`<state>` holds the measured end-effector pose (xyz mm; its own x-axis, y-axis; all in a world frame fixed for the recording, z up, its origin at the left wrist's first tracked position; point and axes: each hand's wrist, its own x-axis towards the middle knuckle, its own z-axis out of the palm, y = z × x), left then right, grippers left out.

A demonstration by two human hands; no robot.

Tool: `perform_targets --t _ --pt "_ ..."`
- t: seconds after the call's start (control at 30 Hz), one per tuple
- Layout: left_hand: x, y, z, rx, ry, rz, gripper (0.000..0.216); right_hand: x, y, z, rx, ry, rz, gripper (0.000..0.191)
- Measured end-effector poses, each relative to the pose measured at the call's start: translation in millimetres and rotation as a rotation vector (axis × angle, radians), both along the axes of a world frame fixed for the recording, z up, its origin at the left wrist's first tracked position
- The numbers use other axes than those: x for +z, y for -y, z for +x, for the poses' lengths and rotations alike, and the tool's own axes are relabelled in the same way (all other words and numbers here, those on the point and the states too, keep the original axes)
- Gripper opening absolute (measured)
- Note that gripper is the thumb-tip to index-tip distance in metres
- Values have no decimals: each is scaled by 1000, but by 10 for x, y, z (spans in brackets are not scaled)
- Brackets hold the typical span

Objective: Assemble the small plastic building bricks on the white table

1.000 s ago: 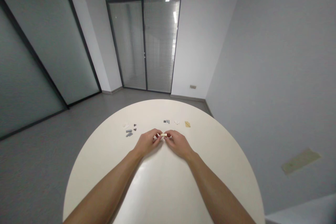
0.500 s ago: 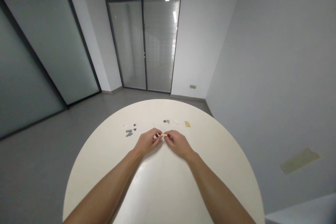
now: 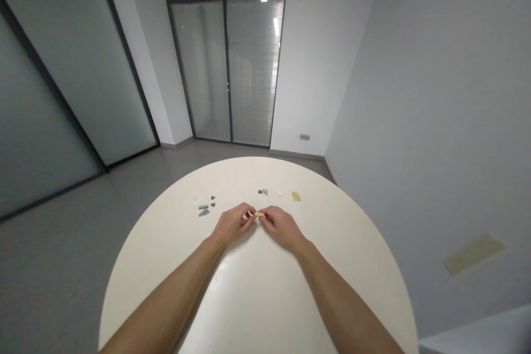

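Fingers [image 3: 249, 219] of left hand [image 3: 231, 225] and right hand [image 3: 282, 228] pinch one tan piece [image 3: 260, 214], apparently a brick.

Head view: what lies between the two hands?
A small tan piece, pinched by both the left hand and the right hand; the head view shows it.

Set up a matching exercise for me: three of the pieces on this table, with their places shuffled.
Things:
1. small tan brick
2. grey bricks
3. flat tan piece

Places:
A. on the table, just beyond the right grip
B. pinched between the fingertips of both grips
C. on the table, to the left of the left grip and a little beyond it

Pairs: 1-B, 2-C, 3-A
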<state>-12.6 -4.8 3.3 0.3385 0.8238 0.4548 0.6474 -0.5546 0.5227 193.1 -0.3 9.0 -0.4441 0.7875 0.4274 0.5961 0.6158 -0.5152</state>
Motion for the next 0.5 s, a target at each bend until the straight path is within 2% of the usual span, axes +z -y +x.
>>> perform_targets --t 0.5 --pt "35 34 16 28 -5 -6 19 -5 -5 4 8 -56 15 20"
